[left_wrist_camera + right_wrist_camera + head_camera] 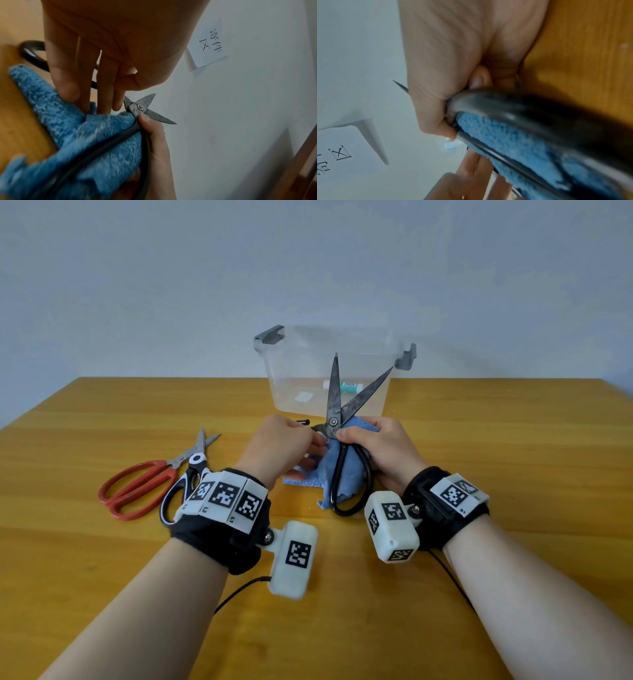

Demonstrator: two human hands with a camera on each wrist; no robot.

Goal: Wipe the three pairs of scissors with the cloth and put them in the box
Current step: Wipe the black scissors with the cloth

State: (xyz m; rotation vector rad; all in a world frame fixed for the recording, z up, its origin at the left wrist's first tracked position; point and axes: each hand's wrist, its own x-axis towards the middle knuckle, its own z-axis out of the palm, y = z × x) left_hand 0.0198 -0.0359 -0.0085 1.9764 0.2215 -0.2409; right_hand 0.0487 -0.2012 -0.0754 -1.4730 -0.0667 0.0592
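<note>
My right hand grips the black iron scissors by the handles, thumb at the pivot. The blades stand open and point up in front of the box. The blue cloth is bunched behind the handles in the same grip and hangs to the table. My left hand reaches in from the left, its straight fingers touching the cloth just below the pivot. The right wrist view shows a black handle loop over the cloth. Red-handled scissors and black-and-white scissors lie at the left.
The clear plastic box with grey clips stands behind my hands near the far table edge, a small white-and-green tube inside it. A small black object lies just behind my left hand. A paper sign hangs on the wall.
</note>
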